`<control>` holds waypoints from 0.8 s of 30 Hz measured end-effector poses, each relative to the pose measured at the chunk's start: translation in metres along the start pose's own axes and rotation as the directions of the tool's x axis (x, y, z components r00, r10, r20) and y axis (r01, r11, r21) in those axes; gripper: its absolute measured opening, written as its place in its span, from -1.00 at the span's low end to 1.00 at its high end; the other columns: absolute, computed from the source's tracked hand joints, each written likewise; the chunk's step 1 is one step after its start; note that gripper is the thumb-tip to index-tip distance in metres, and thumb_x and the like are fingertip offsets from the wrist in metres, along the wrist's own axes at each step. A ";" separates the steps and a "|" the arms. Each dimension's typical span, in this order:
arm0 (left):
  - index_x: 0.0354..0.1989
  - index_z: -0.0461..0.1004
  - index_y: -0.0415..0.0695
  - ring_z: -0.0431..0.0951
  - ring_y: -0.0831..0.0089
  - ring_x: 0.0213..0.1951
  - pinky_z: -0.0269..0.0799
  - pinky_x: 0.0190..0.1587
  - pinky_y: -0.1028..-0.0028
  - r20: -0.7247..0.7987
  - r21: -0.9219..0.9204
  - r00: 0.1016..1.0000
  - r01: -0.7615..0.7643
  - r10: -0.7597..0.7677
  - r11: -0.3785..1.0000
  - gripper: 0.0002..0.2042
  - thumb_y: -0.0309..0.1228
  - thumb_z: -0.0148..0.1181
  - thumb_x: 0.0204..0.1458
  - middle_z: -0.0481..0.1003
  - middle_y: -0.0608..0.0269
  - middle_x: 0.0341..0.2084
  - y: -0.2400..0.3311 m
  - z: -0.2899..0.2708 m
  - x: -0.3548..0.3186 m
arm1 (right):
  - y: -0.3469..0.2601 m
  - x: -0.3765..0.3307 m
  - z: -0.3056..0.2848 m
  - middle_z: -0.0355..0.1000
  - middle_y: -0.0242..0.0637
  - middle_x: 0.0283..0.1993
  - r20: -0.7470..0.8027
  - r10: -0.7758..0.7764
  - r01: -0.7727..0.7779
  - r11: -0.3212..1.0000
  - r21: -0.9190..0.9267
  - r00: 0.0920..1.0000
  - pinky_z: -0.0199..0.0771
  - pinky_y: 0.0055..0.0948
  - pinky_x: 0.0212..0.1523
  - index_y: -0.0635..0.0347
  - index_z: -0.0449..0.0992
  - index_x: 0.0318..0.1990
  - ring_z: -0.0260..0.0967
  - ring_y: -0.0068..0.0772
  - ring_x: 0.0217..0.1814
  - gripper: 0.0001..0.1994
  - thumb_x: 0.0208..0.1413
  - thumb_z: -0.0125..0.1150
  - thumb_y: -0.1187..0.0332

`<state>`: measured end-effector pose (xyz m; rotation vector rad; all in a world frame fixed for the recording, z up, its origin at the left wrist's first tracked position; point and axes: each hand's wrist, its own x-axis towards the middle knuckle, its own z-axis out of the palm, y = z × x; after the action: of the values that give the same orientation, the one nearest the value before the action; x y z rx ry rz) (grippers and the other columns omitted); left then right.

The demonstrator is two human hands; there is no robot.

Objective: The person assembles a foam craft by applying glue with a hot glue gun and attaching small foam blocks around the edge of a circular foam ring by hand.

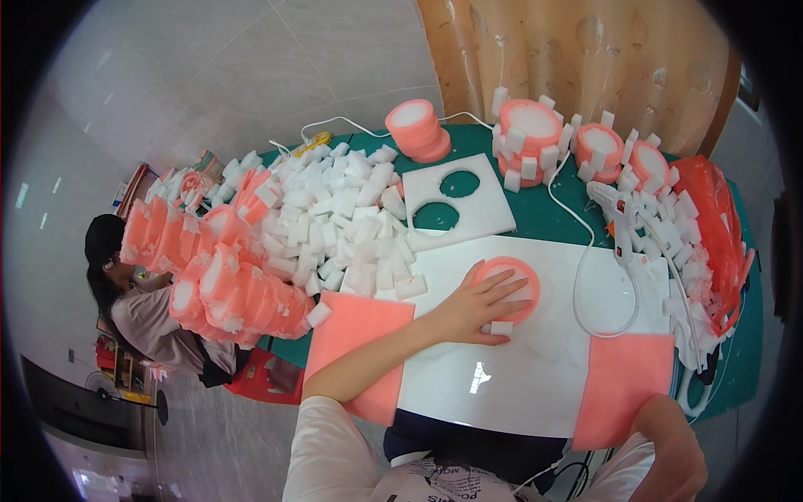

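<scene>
My left hand [473,311] lies across a round white foam disc with a pink foam rim [534,293], its fingers spread and flat. Beside the thumb, a small white foam block [501,328] sits against the near edge of the disc. Beneath them is a glossy white board [519,376]. On the right, my forearm [667,435] shows at the front edge by a pink foam sheet [623,381]; that hand is hidden. A white glue gun [615,219] with a looping cord lies to the right of the disc.
A heap of white foam blocks [335,209] and stacked pink foam rings [242,284] fill the left. At the back stand pink-rimmed discs, some studded with blocks [531,134], and a foam sheet with two holes [485,205]. A person [155,314] sits at far left.
</scene>
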<state>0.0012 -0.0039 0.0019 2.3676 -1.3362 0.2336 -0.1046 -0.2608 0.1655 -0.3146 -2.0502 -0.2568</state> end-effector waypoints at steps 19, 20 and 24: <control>0.09 0.31 0.09 0.09 0.14 0.24 -0.10 0.16 -0.11 0.005 -0.007 1.000 0.003 -0.003 1.000 -0.39 -0.12 0.28 -0.24 0.13 0.20 0.21 0.000 -0.001 -0.002 | -0.011 -0.010 0.010 0.08 -0.31 0.21 0.007 0.062 -0.062 0.998 -0.009 0.998 0.54 -0.44 -0.16 0.36 0.14 0.14 0.27 -0.43 0.03 -0.41 -0.14 0.05 0.80; 0.09 0.31 0.09 0.09 0.14 0.24 -0.10 0.16 -0.11 0.007 -0.005 1.000 0.007 -0.007 1.000 -0.39 -0.12 0.28 -0.24 0.13 0.20 0.21 0.000 -0.001 -0.003 | -0.010 -0.010 0.010 0.08 -0.31 0.21 0.005 0.049 -0.049 0.998 -0.026 0.999 0.54 -0.44 -0.16 0.36 0.14 0.14 0.27 -0.44 0.03 -0.41 -0.14 0.05 0.80; 0.09 0.31 0.09 0.08 0.14 0.24 -0.11 0.16 -0.12 0.010 -0.006 1.000 0.006 -0.006 1.000 -0.39 -0.12 0.28 -0.24 0.13 0.20 0.21 0.000 -0.001 -0.001 | -0.009 -0.008 0.011 0.08 -0.31 0.21 0.010 0.018 -0.017 0.995 -0.101 1.000 0.54 -0.44 -0.16 0.36 0.14 0.14 0.26 -0.44 0.04 -0.41 -0.13 0.05 0.80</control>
<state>0.0005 -0.0021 0.0026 2.3709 -1.3323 0.2160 -0.1127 -0.2665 0.1531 -0.3970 -2.0484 -0.3488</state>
